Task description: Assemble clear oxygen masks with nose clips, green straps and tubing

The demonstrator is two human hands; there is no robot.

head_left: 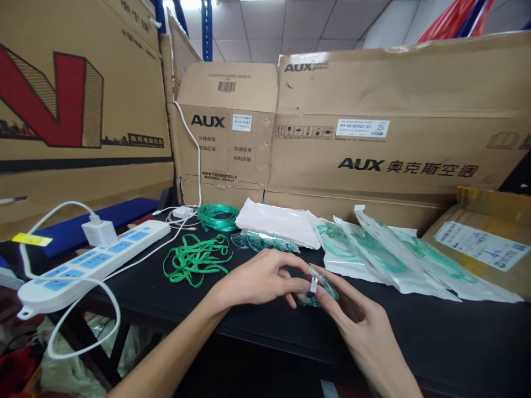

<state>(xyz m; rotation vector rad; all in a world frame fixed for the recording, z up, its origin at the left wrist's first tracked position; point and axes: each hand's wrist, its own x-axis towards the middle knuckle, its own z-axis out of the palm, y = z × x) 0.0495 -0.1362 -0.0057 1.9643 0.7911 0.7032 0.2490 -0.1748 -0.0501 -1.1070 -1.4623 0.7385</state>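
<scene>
Between my hands, just above the front part of the table, is a clear green oxygen mask (306,299) with a small metal nose clip (314,284) on it. My left hand (265,279) is closed on the mask from the left, its thumb and fingertips by the clip. From the right, my right hand (357,307) grips the same mask, thumb near the clip and fingers behind. Part of the mask is hidden by my fingers. Beyond lie a row of nested clear masks (267,241), tangled green elastic straps (198,260) and coiled green tubing (218,216).
White bags (277,221) lie at the back of the black table (456,342), with several clear-front packages of green tubing (381,257) to their right. A white power strip (95,265) with looping cables occupies the left edge. Cardboard boxes (394,138) wall the back and sides.
</scene>
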